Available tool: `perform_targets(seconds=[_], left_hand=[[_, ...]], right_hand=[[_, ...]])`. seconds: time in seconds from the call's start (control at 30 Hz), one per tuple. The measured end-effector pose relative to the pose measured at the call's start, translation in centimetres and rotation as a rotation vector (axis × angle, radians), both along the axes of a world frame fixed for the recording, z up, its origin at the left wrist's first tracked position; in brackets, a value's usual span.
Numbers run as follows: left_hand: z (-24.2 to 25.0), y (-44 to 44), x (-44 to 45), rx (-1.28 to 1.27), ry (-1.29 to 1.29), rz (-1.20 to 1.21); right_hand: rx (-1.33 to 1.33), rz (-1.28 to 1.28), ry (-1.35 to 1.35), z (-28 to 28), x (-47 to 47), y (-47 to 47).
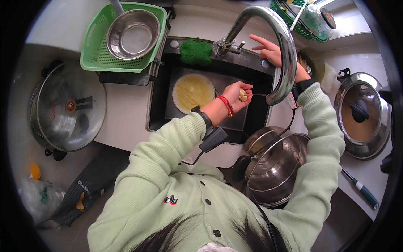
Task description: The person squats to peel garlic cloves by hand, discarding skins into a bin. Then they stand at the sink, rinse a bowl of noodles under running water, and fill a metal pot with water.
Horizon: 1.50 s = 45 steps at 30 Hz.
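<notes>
Several peeled garlic cloves rest in the cupped palm of my left hand, which hovers over the right part of the black sink. My right hand holds nothing; its fingers are spread behind the arched chrome faucet. Its fingertips are close to the faucet's lever but apart from it. To the left of my left hand, a round bowl in the sink holds pale yellow shreds, possibly potato, in liquid. A green scrubbing sponge lies on the sink's back ledge.
A steel pan sits in a green plastic basket at back left. A glass-lidded pot stands left, another lidded pot right. Steel pots are near my right arm, and a green-handled tool lies at the right edge.
</notes>
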<state>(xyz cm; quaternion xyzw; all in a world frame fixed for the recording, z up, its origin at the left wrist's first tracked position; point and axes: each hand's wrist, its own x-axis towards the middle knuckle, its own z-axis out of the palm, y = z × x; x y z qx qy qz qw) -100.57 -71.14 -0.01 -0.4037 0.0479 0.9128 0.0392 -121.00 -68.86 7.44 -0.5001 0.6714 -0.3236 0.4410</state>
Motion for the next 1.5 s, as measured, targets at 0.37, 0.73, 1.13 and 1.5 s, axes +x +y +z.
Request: perform_targets(seconds=[0.37, 0.73, 1.13, 1.5], left_hand=[[-1.4, 1.3, -1.3, -0.052, -0.131, 0.102], [-3.1, 2.1, -0.9, -0.159, -0.175, 0.034], [-5.8, 4.8, -1.4, -0.283, -0.315, -0.176], [-5.7, 4.7, -2.1, -0.132, -0.223, -0.102]], right_hand=[[-0.186, 0.227, 0.318, -2.6, 0.7, -0.5], [-0.297, 0.115, 0.299, 1.4, 1.6, -0.8], [-0.197, -0.045, -1.008, 12.2, 6.3, 1.5], [-0.145, -0.215, -0.586, 11.8, 5.1, 3.7]])
